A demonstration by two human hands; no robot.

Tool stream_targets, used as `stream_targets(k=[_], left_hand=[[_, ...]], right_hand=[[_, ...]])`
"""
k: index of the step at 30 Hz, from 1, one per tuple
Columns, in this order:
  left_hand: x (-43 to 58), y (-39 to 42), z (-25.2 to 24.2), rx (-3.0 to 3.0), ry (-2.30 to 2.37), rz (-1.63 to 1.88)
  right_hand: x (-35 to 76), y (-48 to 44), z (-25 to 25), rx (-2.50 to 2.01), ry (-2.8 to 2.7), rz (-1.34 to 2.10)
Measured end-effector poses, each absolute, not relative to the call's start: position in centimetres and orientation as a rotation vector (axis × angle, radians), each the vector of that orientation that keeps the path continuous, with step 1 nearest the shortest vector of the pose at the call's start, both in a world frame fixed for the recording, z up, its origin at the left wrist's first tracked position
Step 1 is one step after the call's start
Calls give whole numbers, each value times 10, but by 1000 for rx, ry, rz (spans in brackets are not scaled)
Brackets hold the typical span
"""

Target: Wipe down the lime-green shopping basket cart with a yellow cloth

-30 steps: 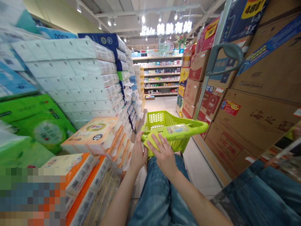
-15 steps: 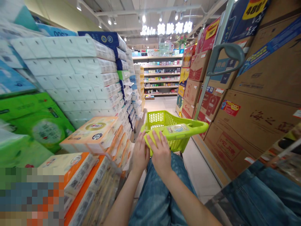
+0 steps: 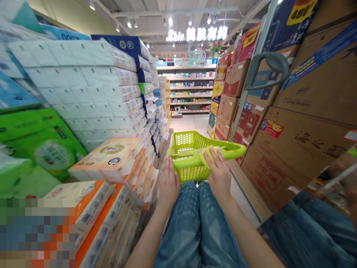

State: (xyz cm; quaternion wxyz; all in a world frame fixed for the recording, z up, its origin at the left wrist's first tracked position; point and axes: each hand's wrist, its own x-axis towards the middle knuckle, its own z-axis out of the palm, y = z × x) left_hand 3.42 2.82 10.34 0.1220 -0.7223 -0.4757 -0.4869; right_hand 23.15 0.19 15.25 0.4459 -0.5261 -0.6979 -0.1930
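**By the Numbers**

One left hand (image 3: 169,182), one right hand (image 3: 220,178), one lime-green plastic shopping basket (image 3: 189,141), one flat yellow-green packet (image 3: 208,156), one pair of blue jeans (image 3: 198,227), one grey handle (image 3: 267,63), one lit shop sign (image 3: 196,33), one flower arrangement (image 3: 214,46), and one yellow price sign (image 3: 301,11).

WORN: blue denim jeans (image 3: 195,227) | FINISH: faded, mottled wash | LIMBS: left forearm (image 3: 147,238) and right forearm (image 3: 251,234) uncovered | EXTREMITIES: left hand (image 3: 169,182) and right hand (image 3: 220,178) ungloved
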Motion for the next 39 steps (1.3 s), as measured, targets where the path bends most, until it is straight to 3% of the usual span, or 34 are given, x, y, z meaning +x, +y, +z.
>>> stream_targets(k=[10, 20, 31, 39], left_hand=[[33, 25, 98, -2125, -1512, -1472], [41, 15, 111, -2103, -1516, -1366], [32, 21, 103, -2136, -1460, -1397], [35, 14, 111, -2145, -1491, -1379]], right_hand=[[129, 4, 141, -1189, -1841, -394], [232, -4, 139, -1268, -1807, -487], [134, -1, 140, -1206, -1874, -353], [214, -12, 130, -1195, -1935, -492]])
